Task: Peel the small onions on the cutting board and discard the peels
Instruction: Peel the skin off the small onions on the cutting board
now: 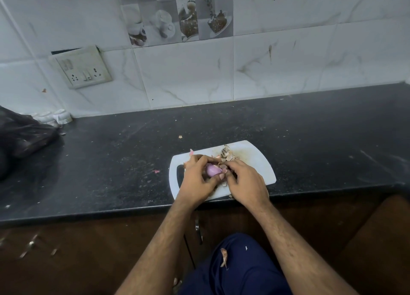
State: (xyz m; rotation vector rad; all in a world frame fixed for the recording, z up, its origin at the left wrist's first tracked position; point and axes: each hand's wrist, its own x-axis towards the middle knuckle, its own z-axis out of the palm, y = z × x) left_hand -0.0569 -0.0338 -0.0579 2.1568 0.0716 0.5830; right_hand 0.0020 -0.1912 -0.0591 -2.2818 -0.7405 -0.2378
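A white cutting board (255, 161) lies at the front edge of the black counter. Over it my left hand (197, 179) grips a small purple onion (212, 170), its glossy peeled side facing up. My right hand (244, 181) touches the onion's right end, fingertips pinching a strip of peel (224, 167) there. A heap of dry brown peels (226, 156) sits on the board just behind my hands. Whatever lies on the board beneath my hands is hidden.
The black counter (133, 161) carries loose peel scraps (156, 171). A black plastic bag (20, 137) sits at far left, with small white cups (55, 117) behind it. A socket plate (82, 68) is on the tiled wall. One peel (224, 258) rests on my blue trousers.
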